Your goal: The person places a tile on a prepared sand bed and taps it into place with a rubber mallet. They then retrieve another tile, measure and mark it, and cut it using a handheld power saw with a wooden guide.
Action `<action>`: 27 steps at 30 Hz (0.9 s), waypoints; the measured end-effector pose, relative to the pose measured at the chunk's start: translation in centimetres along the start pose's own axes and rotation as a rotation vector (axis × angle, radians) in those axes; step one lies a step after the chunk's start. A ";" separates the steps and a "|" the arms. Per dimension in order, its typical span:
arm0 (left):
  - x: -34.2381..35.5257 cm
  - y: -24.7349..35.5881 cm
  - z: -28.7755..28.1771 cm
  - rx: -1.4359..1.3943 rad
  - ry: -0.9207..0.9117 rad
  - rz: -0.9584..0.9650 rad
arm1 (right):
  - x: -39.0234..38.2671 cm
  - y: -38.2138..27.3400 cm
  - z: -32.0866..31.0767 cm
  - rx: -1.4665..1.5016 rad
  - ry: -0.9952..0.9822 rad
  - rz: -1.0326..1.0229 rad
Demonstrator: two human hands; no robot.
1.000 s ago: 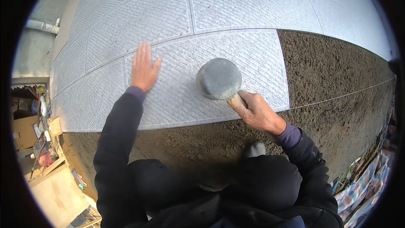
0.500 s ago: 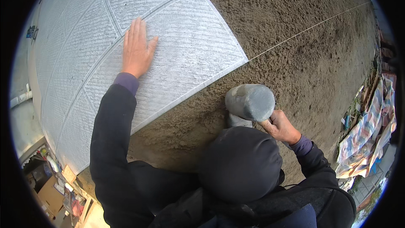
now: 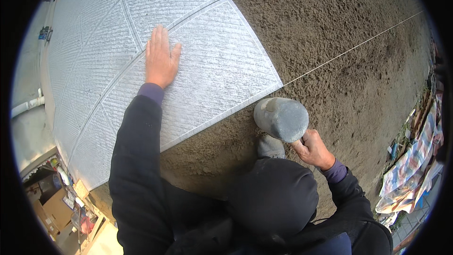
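Mallet handle [image 3: 297, 145] mostly hidden, shoe [image 3: 270, 148] partly covered

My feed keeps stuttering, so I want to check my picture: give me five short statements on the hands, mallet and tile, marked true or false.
1. The right hand grips the mallet. True.
2. The left hand is a fist. False: it is palm down, fingers extended.
3. The mallet's head is red. False: it is grey.
4. The string runs from near the tile corner. True.
5. The bed is brown and rough. True.
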State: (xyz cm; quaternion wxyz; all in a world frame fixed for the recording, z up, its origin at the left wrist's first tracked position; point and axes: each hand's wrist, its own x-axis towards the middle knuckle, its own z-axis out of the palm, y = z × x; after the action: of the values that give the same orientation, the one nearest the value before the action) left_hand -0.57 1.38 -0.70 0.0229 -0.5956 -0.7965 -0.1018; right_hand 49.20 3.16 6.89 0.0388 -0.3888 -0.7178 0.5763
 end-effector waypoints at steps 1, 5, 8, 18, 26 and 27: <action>-0.1 0.1 -0.2 -0.001 -0.007 -0.001 | -0.1 -0.2 -0.5 -0.054 -0.035 -0.023; 1.0 2.0 -0.2 0.056 -0.072 0.067 | 0.3 -1.8 -2.1 0.048 -0.071 -0.026; 4.6 5.9 1.0 -0.019 -0.071 0.144 | 1.8 -3.5 -2.8 0.189 -0.030 0.036; 12.5 11.6 4.0 -0.060 -0.073 0.221 | 11.8 -10.4 -2.2 0.646 0.094 -0.001; -1.7 16.7 -9.6 -1.089 -0.477 0.130 | 14.3 -14.1 -2.1 0.814 0.316 -0.268; -3.5 17.6 -10.4 -1.291 -0.563 0.158 | 14.0 -14.4 -2.4 0.827 0.308 -0.294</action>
State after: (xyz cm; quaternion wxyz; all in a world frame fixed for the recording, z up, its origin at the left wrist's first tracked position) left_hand 16.33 0.85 11.33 -0.5344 -0.5497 -0.5070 -0.3939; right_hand 33.29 13.08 14.55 0.3780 -0.3160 -0.4609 0.7381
